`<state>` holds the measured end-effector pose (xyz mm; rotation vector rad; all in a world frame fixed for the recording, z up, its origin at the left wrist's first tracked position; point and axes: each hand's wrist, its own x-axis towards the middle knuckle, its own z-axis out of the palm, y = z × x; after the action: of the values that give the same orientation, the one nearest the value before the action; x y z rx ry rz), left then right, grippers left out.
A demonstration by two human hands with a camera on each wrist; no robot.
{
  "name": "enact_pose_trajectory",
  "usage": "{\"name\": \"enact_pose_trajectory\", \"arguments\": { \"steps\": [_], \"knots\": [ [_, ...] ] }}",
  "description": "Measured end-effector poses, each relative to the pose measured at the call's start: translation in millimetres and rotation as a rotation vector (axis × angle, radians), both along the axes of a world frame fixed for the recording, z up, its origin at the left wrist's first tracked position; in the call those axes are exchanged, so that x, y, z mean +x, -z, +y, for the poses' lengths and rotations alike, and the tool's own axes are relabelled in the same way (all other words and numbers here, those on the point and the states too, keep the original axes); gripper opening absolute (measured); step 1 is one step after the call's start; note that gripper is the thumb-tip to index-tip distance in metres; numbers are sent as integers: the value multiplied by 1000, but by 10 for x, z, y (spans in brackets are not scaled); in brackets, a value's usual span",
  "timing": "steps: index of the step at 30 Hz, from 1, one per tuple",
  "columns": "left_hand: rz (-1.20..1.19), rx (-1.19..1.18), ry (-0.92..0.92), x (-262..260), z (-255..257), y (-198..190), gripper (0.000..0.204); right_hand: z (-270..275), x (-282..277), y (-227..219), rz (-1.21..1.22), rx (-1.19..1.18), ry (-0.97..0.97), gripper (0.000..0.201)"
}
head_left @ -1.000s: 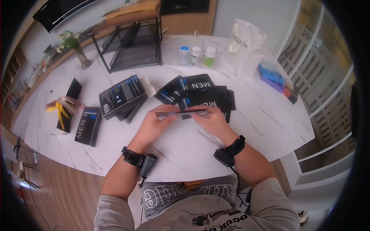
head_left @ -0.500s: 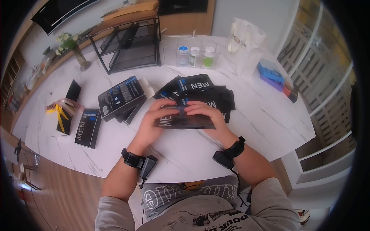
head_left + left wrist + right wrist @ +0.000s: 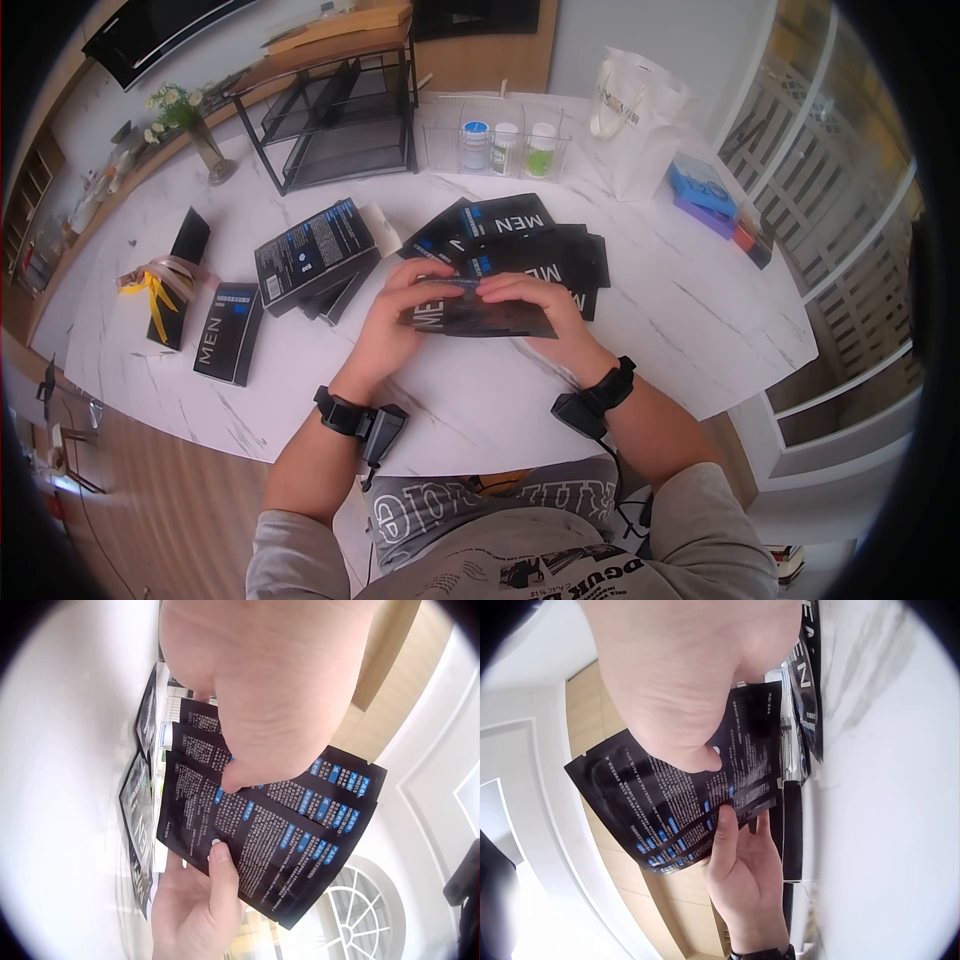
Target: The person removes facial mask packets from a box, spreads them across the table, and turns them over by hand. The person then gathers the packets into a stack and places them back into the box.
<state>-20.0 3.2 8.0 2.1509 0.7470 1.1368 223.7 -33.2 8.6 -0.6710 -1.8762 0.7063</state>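
Between both hands, a small fan of black sachets (image 3: pixel 495 319) printed MEN is held just above the near part of the table. My left hand (image 3: pixel 393 322) pinches its left side, fingers over the printed face and thumb on the back. At the other side my right hand (image 3: pixel 562 318) grips in the same way. The left wrist view shows the sachets' text-covered backs (image 3: pixel 259 851), overlapping in staggered layers. Behind the hands lies a loose pile of matching black sachets (image 3: pixel 510 218), partly hidden by my fingers.
Left of the hands are black boxes (image 3: pixel 312 250), another MEN box (image 3: pixel 226 335) and a ribboned black box (image 3: pixel 190 240). A mesh rack (image 3: pixel 345 145), a clear organizer (image 3: pixel 445 150) with bottles and a white bag (image 3: pixel 640 130) stand behind. Blue and purple boxes (image 3: pixel 705 190) lie right.
The held sachets have tilted from nearly edge-on to showing their printed face to the head view, and my fingers now lie over their top edge. Over the last half second, little has moved.
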Motion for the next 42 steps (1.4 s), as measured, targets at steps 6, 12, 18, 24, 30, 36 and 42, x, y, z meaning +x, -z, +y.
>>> {"name": "enact_pose_trajectory", "arguments": {
  "steps": [6, 12, 18, 24, 30, 36, 42],
  "knots": [
    [-11, -28, -16, 16, -8, 8, 44, 21, 14, 76, 25, -98, -16, 38],
    [-17, -45, -10, 28, -10, 8, 43, -15, -45, 90, 110, -186, 7, 43],
    [-23, -36, -3, 28, -1, 25, 48, -13, -40, 106, 126, -226, -10, 47],
    [-21, -37, -3, 21, 3, 36, 49, -6, -39, 130, 139, -249, -17, 47],
    [-22, -35, 8, 14, -8, 16, 51, -12, -37, 130, 156, -264, -28, 46],
    [-20, -70, 20, 11, -12, -4, 52, -8, -38, 128, 149, -277, -24, 43],
    [-27, -105, 21, 8, 3, 26, 45, -7, -56, 145, 166, -337, 7, 37]
  ]
}}
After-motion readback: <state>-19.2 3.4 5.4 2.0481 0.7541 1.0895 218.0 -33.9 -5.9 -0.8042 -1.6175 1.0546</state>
